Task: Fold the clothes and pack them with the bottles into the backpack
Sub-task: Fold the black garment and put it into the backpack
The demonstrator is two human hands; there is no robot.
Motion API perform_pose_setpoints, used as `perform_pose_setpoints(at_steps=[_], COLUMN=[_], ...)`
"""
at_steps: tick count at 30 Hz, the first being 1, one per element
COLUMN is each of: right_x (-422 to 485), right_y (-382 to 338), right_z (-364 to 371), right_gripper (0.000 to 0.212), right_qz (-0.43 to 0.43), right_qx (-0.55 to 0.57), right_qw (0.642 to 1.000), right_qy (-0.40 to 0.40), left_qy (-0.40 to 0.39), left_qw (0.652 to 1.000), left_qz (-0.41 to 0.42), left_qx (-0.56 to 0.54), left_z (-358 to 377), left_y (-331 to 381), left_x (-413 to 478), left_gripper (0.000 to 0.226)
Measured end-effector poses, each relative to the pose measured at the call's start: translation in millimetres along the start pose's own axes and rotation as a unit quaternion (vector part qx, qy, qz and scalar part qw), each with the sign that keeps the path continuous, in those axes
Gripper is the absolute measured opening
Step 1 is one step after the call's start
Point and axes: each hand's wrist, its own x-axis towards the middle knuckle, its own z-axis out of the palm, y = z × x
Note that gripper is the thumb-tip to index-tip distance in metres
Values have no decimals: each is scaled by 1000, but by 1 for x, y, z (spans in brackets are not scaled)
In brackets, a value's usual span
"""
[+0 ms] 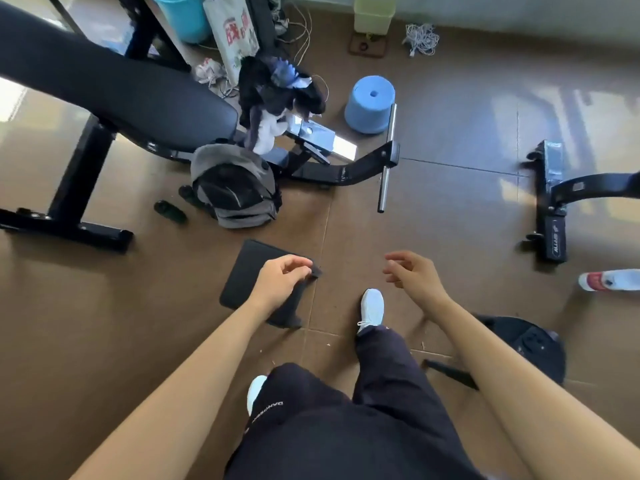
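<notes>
We're looking down on the folded black garment [242, 275], which is lying low over the floor [450, 209]. The left hand [280, 284] is hovering at its right corner, fingers curled, but we can't tell whether it's pinching the cloth. The right hand [412, 275] is hanging relaxed, grasping nothing. Further out, the grey backpack [235, 192] is sitting on the floor against the weight bench [121, 95], with a dark green bottle [169, 211] lying just left of it. A heap of clothes [273, 98] is resting on the bench's end. A white bottle [609, 280] is lying far right.
</notes>
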Motion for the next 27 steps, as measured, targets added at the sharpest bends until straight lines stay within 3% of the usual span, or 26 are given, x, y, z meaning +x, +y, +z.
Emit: perform_pose_setpoints(at_steps=[5, 10, 27], right_x=[83, 150, 408], right_y=[-49, -108, -346], right_z=[-59, -61, 64], right_gripper=[13, 12, 18], right_qz=[-24, -49, -142], right_qx=[-77, -119, -219], right_qw=[996, 989, 957], right_qy=[-47, -75, -127], left_qy=[22, 53, 207], left_qw=[998, 991, 938], left_qz=[-23, -37, -121], left_qx=[-60, -115, -251], left_z=[34, 19, -170], left_y=[78, 114, 167], left_x=[49, 106, 406], left_gripper=[15, 17, 19])
